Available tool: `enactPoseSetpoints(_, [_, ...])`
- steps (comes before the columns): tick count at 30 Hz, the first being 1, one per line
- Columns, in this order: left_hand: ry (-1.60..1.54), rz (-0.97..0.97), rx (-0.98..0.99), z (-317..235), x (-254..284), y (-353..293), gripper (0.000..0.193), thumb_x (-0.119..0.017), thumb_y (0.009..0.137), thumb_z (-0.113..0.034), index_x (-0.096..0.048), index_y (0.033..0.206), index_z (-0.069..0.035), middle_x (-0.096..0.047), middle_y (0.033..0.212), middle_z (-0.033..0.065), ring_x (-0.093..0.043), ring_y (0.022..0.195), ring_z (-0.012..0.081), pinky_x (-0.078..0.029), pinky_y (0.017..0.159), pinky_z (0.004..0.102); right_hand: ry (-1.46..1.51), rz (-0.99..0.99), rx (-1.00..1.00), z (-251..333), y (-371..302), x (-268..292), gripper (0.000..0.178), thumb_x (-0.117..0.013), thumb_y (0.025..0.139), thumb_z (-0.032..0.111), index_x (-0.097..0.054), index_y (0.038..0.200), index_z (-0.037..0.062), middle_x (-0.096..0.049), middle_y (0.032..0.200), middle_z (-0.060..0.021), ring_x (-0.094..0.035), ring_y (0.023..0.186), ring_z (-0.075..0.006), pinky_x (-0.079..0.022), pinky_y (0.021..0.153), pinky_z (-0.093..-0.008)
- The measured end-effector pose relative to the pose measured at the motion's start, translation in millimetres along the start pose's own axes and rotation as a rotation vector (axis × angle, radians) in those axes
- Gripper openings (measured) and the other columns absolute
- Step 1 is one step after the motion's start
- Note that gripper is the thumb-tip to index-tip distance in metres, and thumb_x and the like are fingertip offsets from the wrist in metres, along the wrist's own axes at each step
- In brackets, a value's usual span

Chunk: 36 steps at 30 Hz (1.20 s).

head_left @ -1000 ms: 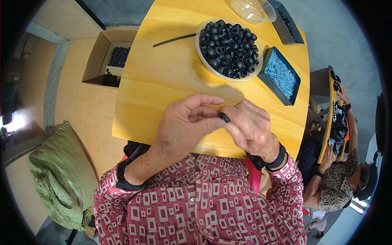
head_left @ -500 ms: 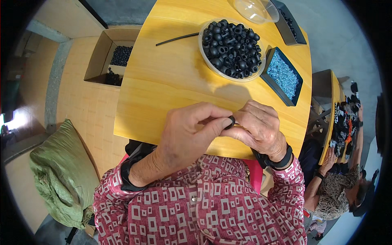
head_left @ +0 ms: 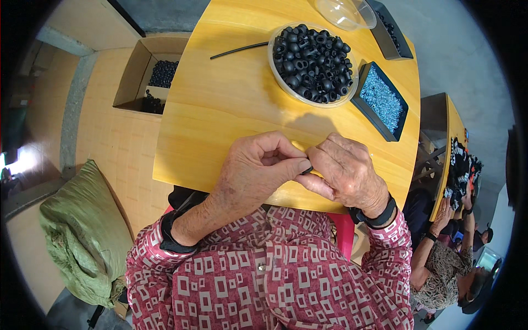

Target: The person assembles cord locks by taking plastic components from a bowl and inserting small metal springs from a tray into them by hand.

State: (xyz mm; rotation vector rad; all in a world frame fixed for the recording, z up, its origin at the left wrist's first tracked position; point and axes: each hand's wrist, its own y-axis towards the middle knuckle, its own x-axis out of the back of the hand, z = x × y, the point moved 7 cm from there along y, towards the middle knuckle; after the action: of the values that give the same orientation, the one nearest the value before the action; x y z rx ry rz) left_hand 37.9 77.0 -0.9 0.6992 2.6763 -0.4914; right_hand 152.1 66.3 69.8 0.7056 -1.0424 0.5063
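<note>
Over the near part of the yellow table (head_left: pixel 209 126), my two hands meet around a small black rubber-like piece (head_left: pixel 306 171), mostly covered by fingers. My left hand (head_left: pixel 256 168) pinches it between thumb and fingertips. My right hand (head_left: pixel 346 170) is closed against its other side, fingers curled; whether a second small part sits in it is hidden. Beyond my hands stands a round clear tub (head_left: pixel 273 77) heaped with black hollow rounded pieces (head_left: pixel 313 63). Right of the tub, a dark tray (head_left: pixel 400 125) holds many small clear bluish pieces (head_left: pixel 380 99).
A thin black rod (head_left: pixel 236 52) lies beside the tub. Behind are an empty clear container (head_left: pixel 346 12) and a grey bin (head_left: pixel 393 33). Left on the floor are a cardboard box (head_left: pixel 129 74) with black pieces and a green sack (head_left: pixel 82 236). A co-worker (head_left: pixel 445 269) works at the right.
My hands stay together, and the black piece is now more covered by my fingers. My right hand has turned slightly. The co-worker's hands have shifted over the other table.
</note>
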Motion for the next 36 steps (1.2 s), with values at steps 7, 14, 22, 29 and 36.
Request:
enactPoseSetpoints(7, [0.090, -0.115, -0.088, -22, 1, -2, 0.017, -0.064, 0.092, -0.008, -0.060, 0.105, 0.002, -0.064, 0.097, 0.0041, -0.060, 0.091, 0.0082, -0.049, 0.083, 0.0232, 0.039, -0.120, -0.009, -7, -6, -4, 0.028, -0.078, 0.071, 0.021, -0.056, 0.076, 0.0035, -0.050, 0.065, -0.0063, -0.056, 0.059, -0.0212, -0.045, 0.051, -0.0327])
enactPoseSetpoints(14, [-0.108, 0.028, -0.080, -10, -14, 7, 0.034, -0.052, 0.099, -0.022, -0.052, 0.124, 0.001, -0.058, 0.116, 0.0067, -0.054, 0.106, 0.0107, -0.044, 0.093, 0.0257, 0.032, -0.188, 0.079, 6, 7, -4, 0.030, -0.080, 0.064, 0.020, -0.059, 0.077, 0.0023, -0.054, 0.069, -0.0066, -0.058, 0.062, -0.0214, -0.048, 0.053, -0.0331])
enactPoseSetpoints(22, [-0.439, 0.144, 0.161, -5, -36, 4, 0.045, -0.028, 0.105, -0.033, -0.047, 0.130, 0.000, -0.054, 0.112, 0.0059, -0.053, 0.102, 0.0100, -0.047, 0.087, 0.0240, 0.064, -0.186, 0.151, 14, 9, -10, 0.025, -0.078, 0.061, 0.019, -0.062, 0.071, 0.0030, -0.058, 0.071, -0.0078, -0.062, 0.067, -0.0222, -0.051, 0.059, -0.0332])
enactPoseSetpoints(29, [-0.434, 0.088, 0.138, 5, -39, 4, 0.038, -0.034, 0.104, -0.031, -0.050, 0.123, -0.002, -0.052, 0.101, 0.0034, -0.053, 0.094, 0.0078, -0.046, 0.081, 0.0226, 0.125, -0.209, 0.191, 17, 5, -18, 0.020, -0.076, 0.062, 0.017, -0.060, 0.065, 0.0050, -0.060, 0.071, -0.0078, -0.062, 0.067, -0.0208, -0.051, 0.062, -0.0332])
enactPoseSetpoints(36, [-0.482, 0.094, 0.123, 6, -39, 3, 0.037, -0.037, 0.103, -0.033, -0.052, 0.121, -0.004, -0.053, 0.098, 0.0020, -0.052, 0.091, 0.0070, -0.046, 0.077, 0.0228, 0.155, -0.253, 0.193, 18, 7, -15, 0.020, -0.076, 0.062, 0.016, -0.061, 0.068, 0.0039, -0.059, 0.071, -0.0078, -0.062, 0.065, -0.0210, -0.052, 0.062, -0.0320])
